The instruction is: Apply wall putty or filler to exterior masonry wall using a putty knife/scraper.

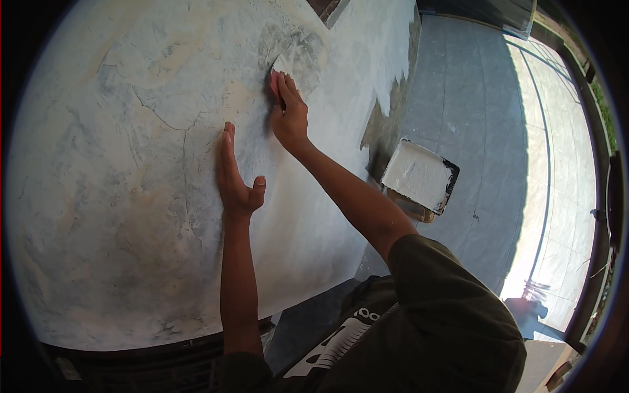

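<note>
A pale, patchy wall (pixel 118 216) with cracks and grey smears fills the left and middle of the view. High up on it, my right hand (pixel 290 112) grips a red putty knife (pixel 274 84). White putty shows at the knife's upper end, beside a grey smeared patch (pixel 295 49). Below and left of it, my left hand (pixel 239 177) rests against or close to the wall. Its fingers are straight, its thumb stands away from them, and it holds nothing. My right fingers partly hide the knife.
To the right, a black-edged tray (pixel 419 171) of white putty stands on a brownish support (pixel 413 206) above the grey tiled floor (pixel 468 118). Sunlight falls on the floor's far right, beside a dark railing (pixel 593 262). A dark frame corner (pixel 327 10) juts in at the top.
</note>
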